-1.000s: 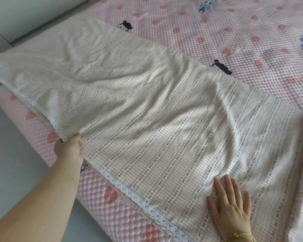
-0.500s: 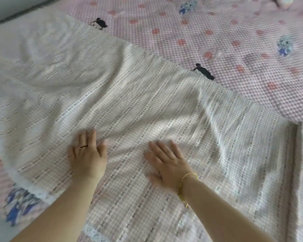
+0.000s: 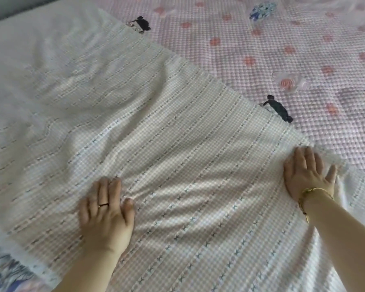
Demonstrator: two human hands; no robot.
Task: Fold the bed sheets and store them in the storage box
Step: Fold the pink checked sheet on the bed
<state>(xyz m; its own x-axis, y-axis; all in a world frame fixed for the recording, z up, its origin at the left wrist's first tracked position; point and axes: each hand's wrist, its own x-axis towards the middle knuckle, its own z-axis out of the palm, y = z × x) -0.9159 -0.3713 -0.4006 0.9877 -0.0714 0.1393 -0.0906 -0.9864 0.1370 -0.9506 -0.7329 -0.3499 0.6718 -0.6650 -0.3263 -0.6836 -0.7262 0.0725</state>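
Note:
A pale checked bed sheet (image 3: 177,127) with thin stitched stripes and a lace hem lies folded lengthwise across the bed, wrinkled in the middle. My left hand (image 3: 105,213), wearing a ring, presses flat on the sheet near its front edge. My right hand (image 3: 306,173), with a gold bracelet at the wrist, lies flat with spread fingers on the sheet's right part, close to its far edge. No storage box is in view.
Under the sheet is a pink quilted bed cover (image 3: 282,49) with red spots and small dark and blue cartoon figures, filling the upper right. A blue printed patch (image 3: 2,275) shows at the lower left corner.
My right hand has slid from the middle of the sheet out to the right, toward the far edge. My left hand stays pressed in about the same place. The view has moved closer.

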